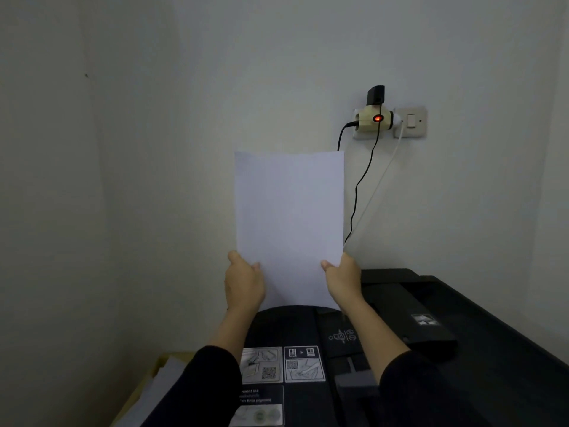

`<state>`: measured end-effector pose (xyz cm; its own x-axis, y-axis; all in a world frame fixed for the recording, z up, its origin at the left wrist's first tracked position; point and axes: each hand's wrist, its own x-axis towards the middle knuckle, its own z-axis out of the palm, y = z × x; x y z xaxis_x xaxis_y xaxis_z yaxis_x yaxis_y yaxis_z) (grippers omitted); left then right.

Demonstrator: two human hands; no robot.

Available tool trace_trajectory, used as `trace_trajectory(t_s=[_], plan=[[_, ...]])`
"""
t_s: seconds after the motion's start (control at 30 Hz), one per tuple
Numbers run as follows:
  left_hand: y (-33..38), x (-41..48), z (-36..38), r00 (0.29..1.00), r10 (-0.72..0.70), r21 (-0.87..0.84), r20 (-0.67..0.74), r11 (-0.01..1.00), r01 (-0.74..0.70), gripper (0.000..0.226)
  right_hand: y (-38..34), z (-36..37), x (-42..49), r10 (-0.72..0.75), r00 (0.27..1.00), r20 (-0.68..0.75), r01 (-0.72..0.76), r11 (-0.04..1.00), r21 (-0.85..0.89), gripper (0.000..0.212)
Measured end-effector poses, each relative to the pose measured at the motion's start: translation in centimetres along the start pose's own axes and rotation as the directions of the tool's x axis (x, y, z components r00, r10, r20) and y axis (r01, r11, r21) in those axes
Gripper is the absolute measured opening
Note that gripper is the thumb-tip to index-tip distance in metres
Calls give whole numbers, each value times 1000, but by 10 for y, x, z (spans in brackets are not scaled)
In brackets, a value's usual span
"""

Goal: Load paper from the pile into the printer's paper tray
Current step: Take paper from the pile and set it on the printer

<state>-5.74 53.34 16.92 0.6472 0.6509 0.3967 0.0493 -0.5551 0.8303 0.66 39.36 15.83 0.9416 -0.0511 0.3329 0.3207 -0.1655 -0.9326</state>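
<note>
Holding paper (289, 217) upright | left grip (244, 280) clamped on it | right grip (343, 277) clamped on it | above printer (431, 334)

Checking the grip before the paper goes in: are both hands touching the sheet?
Touching. The head view shows the left hand and the right hand each pinching a lower side edge of the upright paper, thumbs on its front.

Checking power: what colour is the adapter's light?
Red-orange, glowing on the adapter, head view.
</note>
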Motion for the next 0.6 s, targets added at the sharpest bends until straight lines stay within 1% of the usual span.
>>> trace_trajectory(t_s=[0.03,0.1,0.17,0.2,0.23,0.27,0.3,0.33,0.37,0.4,0.43,0.47,0.53,0.6], plan=[[2,1,-3,1000,13,7,-26,1000,-13,36,-4,-2,1,-3,1000,7,3,1000,-16,28],[6,3,-9,998,-3,29,-61,1000,5,35,-12,-5,2,11,1000,6,-10,999,-49,25],[12,6,-14,998,-46,54,-49,997,49,30,-19,-6,2,33,999,7,-33,995,-98,17],[15,8,-18,997,-72,74,-28,995,74,24,-22,-7,1,68,998,9,-66,990,-121,10],[16,10,-21,995,-97,108,1,990,96,14,-26,-7,-1,99,995,11,-97,986,-139,9],[16,10,-24,992,-124,148,26,982,119,17,-27,-6,-3,137,990,28,-131,979,-156,15],[15,10,-25,989,-141,186,48,974,130,28,-29,-6,-6,170,984,50,-158,970,-184,20],[13,9,-28,986,-150,207,73,969,133,36,-29,-6,-10,209,975,72,-191,961,-198,20],[10,7,-31,981,-163,234,103,963,135,39,-28,-6,-14,241,966,92,-217,952,-217,11],[7,5,-31,974,-172,289,149,949,124,40,-24,-5,-15,270,957,110,-242,946,-215,14],[3,3,-32,965,-186,345,186,932,113,40,-20,-5,-18,302,945,128,-269,937,-221,23],[-3,1,-31,955,-204,393,215,913,107,39,-17,-4,-21,330,933,146,-287,923,-255,24],[-12,-4,-28,935,-244,450,259,886,106,36,-12,-3,-27,364,915,174,-279,882,-379,20],[-18,-12,-26,921,-265,482,286,871,101,25,-9,-2,-34,387,899,205,-250,838,-485,16]])
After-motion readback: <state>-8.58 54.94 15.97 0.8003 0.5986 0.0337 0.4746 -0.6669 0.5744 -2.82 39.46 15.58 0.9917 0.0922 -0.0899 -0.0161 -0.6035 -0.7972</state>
